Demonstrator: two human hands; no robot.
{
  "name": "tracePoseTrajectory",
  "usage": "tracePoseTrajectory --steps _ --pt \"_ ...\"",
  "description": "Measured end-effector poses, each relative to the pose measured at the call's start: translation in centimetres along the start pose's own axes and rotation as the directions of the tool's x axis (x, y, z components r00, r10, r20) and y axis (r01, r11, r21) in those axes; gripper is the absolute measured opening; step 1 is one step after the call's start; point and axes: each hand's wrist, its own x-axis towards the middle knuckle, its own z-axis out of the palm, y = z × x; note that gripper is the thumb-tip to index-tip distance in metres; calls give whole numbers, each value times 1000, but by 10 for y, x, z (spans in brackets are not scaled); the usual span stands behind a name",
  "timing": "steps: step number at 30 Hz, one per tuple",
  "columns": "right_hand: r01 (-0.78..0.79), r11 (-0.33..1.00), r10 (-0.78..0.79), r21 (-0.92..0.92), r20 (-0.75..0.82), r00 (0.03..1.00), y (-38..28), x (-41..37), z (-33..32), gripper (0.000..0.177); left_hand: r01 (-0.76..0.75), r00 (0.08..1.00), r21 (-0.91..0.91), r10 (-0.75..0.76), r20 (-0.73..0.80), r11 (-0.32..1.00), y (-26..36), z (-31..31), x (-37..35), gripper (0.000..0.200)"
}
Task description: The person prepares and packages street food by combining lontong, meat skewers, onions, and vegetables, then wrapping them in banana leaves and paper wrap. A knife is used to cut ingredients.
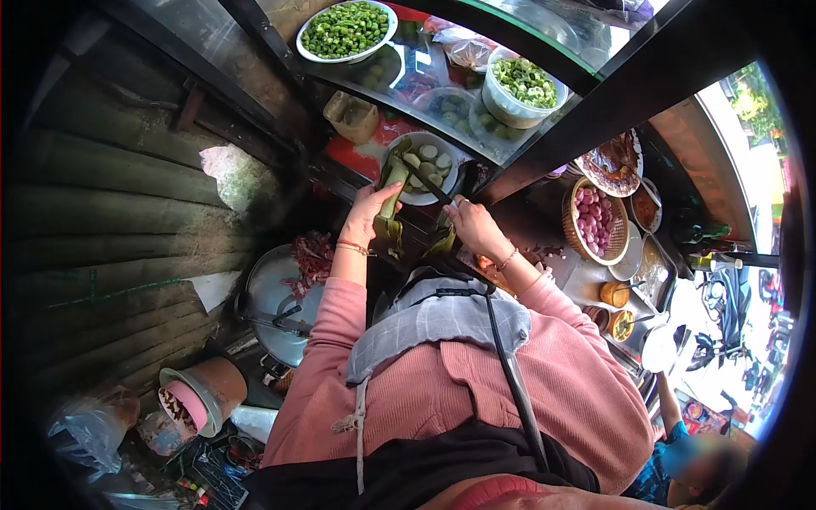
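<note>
While left hand [367, 217] grips a green stalk [392, 197], I see right hand [476, 226] closed on a dark tool [428, 182] by bowl [449, 143].

Pink ribbed sweater [442, 387] under a grey checked apron [442, 321]. A black strap [508, 361] crosses it, with thin bracelets [353, 247] on both wrists.

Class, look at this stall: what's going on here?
A person in a pink sweater works at a food stall counter. The left hand grips a long green stalk; the right hand holds a dark blade near it, by a bowl of pale round pieces. A basket of pink bulbs stands to the right.
</note>
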Motion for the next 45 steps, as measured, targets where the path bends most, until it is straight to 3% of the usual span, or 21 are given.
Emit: tracePoseTrajectory --steps 9,19,24,31,37,42,45 --pt "-4 1000 3 -25 -15 1000 1 1 17 36 -56 997 122 48 65 991 13 7 -7 28" --pt "69 996 -70 49 23 997 14 11 18 36 -16 992 36 11 129 999 9 6 -7 30" --pt "12 999 -12 35 -5 1000 4 4 8 37 21 1000 18 -20 -12 1000 9 11 -8 24" --pt "-75 991 74 -106 -12 997 -7 -3 14 36 -59 998 114 59 -3 992 8 11 -4 26" --pt "-13 1000 13 2 -26 1000 9 4 31 36 -83 997 113 83 12 990 10 20 -6 30" --pt "47 997 -47 53 -14 999 14 11 19 37 -22 1000 -46 23 21 999 9 18 -4 31" --pt "19 1000 -18 19 -21 1000 6 7 8 37 -57 996 92 62 -56 994 12 22 -7 29"
